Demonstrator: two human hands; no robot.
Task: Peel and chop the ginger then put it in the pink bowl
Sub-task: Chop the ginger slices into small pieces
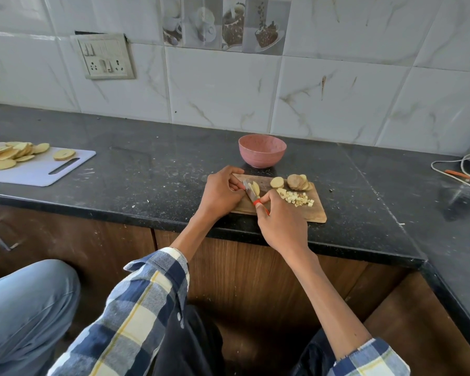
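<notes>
Beside the pink bowl [262, 150], the right hand [281, 226] grips the knife [251, 194] while the left hand [221, 192] pinches a firm, light, probably slippery ginger slice [255, 188] by its edges.

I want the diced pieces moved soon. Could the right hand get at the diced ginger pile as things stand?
Probably yes: the diced ginger lies open just beside the right hand, but that hand grips the knife.

white board [38, 172], potato slices [8, 156] | wall socket [105, 57] | cables [456, 173]
</notes>
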